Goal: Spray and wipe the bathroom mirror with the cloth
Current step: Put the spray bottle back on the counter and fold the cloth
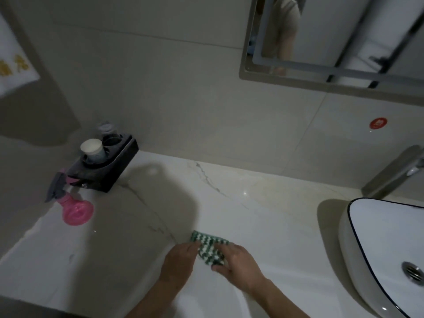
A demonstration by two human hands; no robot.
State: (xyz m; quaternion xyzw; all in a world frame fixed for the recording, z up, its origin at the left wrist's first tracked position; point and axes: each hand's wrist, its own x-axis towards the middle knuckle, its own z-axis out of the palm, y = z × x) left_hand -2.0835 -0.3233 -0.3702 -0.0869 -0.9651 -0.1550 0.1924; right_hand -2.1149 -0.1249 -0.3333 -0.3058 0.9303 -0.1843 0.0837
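Looking down at: a pale marble counter [263, 203] in a dim bathroom, both of our hands low in the middle of the view.
Cloth: the green and white checked cloth [207, 245] lies flat on the counter, folded into a small rectangle, well left of the basin.
Left hand: our left hand [179, 260] is on the cloth's left edge; the fingertips seem to pinch it, though it's kinda blurry.
Right hand: our right hand [236, 262] lies over the cloth's right side, fingers curled onto it and thumb along the near edge, so we'd say it grips the cloth.
Spray bottle: the pink spray bottle [73, 204] with a grey trigger head stands at the far left of the counter, just beside a black holder [107, 166], nobody touching it.
Holder: carries a white paper cup [93, 150] and a clear cup behind.
Mirror: the mirror [344, 37] hangs on the wall, upper right.
Basin: a white basin [367, 237] with a dark rim sits at the right, tap [394, 173] behind it.
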